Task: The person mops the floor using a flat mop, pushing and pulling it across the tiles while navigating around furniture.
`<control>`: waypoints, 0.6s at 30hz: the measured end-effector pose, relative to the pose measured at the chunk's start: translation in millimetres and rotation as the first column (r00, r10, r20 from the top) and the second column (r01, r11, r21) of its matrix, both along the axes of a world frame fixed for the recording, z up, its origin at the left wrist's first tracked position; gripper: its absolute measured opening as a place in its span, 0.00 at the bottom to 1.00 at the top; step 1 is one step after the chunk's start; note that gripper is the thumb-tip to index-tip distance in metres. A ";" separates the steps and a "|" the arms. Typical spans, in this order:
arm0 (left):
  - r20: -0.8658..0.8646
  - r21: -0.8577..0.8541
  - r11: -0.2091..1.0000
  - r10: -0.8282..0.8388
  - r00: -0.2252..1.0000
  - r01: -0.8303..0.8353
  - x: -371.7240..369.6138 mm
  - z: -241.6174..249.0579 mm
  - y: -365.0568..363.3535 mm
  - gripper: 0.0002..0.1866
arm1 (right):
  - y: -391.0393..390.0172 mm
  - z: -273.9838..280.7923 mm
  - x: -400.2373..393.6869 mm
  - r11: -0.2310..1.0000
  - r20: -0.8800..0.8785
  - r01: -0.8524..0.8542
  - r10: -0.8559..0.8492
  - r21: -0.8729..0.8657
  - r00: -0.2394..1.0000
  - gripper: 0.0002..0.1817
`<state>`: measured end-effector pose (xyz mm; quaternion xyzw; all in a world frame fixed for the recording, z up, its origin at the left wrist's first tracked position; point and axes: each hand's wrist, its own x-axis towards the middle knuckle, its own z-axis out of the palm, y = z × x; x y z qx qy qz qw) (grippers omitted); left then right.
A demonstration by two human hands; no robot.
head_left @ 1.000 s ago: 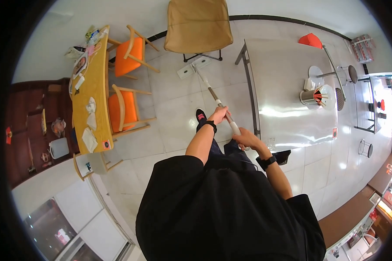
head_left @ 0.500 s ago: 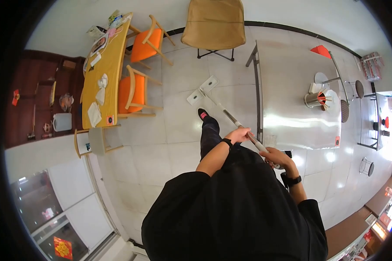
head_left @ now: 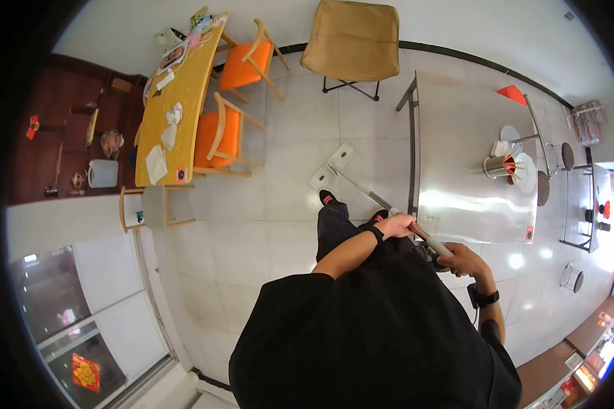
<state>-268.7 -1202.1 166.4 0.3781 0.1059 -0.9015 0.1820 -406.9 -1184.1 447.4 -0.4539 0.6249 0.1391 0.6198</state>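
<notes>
A flat mop with a white rectangular head [head_left: 342,157] lies on the tiled floor ahead of me. Its long handle [head_left: 382,203] slants back toward my body at the right. Partway up the pole, my left hand [head_left: 397,225] is wrapped round it. Near the top end, my right hand [head_left: 464,260] closes on the pale grip. Just short of the mop head is one of my dark shoes [head_left: 327,197] with pink laces, and the other shoe shows beside the handle.
At the left stands a wooden table [head_left: 192,88] with orange chairs [head_left: 218,138]. A metal-topped table [head_left: 457,150] stands close on my right, bearing a container of chopsticks [head_left: 499,165]. A brown folding chair [head_left: 353,41] is by the far wall. Stools stand farther right.
The mop head has come back a little toward me across the floor. My right hand has moved outward to the right with the handle's end. My second shoe has come into view.
</notes>
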 end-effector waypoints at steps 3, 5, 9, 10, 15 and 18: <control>-0.013 -0.001 0.998 0.058 0.998 -0.058 9.5 4.5 -16.3 0.09 | -20.8 2.0 6.3 0.999 -0.024 -0.027 0.027 -0.026 0.999 0.16; -0.052 0.019 0.998 0.066 0.996 -0.065 8.1 -0.3 -21.4 0.09 | -23.7 -7.1 1.0 1.000 -0.010 -0.001 0.001 -0.008 1.000 0.17; -0.014 -0.295 0.945 -0.156 0.988 0.145 -3.4 -16.3 -11.8 0.07 | -20.4 -2.7 -1.9 0.998 -0.005 0.009 -0.009 0.069 1.000 0.20; 0.035 -0.531 0.814 -0.254 0.966 0.234 -5.3 -19.8 -9.1 0.07 | -18.3 -2.9 -2.3 0.996 0.018 0.024 -0.026 0.086 1.000 0.22; -0.030 0.052 0.996 -0.065 0.997 0.066 -4.0 -10.7 -28.5 0.08 | -35.1 -8.6 13.8 0.993 -0.049 -0.037 0.043 0.111 0.998 0.23; -0.026 0.045 0.998 0.036 0.999 -0.035 -5.8 -23.6 -39.6 0.08 | -62.0 -0.2 28.9 0.986 -0.081 -0.128 0.136 0.104 0.987 0.23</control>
